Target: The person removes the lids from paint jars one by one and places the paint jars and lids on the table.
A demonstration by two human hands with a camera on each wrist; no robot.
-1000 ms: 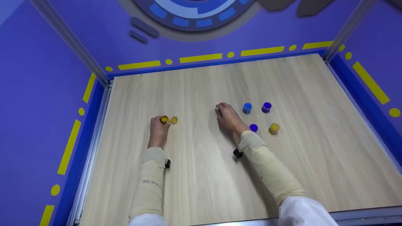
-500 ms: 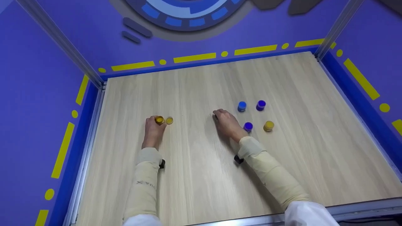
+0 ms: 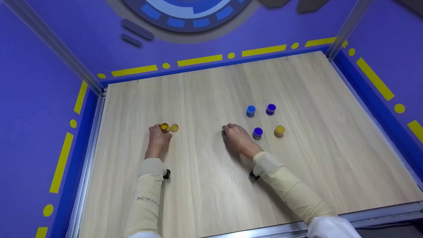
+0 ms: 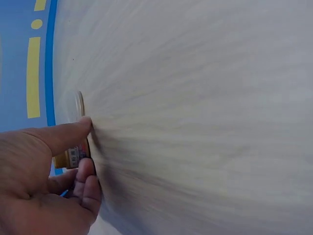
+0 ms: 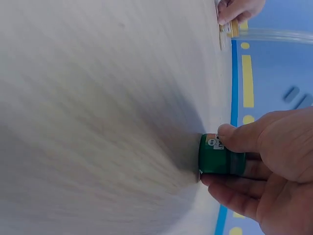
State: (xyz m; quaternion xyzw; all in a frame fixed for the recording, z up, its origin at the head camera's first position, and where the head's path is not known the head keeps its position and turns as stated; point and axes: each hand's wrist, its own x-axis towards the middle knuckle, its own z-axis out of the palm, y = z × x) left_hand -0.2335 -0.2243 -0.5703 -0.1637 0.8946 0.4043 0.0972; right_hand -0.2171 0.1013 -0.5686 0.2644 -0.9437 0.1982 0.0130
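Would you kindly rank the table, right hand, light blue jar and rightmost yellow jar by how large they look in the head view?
1. Table
2. Right hand
3. Light blue jar and rightmost yellow jar: too alike to rank; the yellow one sits nearer.

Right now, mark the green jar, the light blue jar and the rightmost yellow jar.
Green jar point(image 5: 215, 160): right wrist view, on its side below the label.
Light blue jar point(image 3: 250, 109): head view, on its top.
Rightmost yellow jar point(image 3: 279, 130): head view, on its top.
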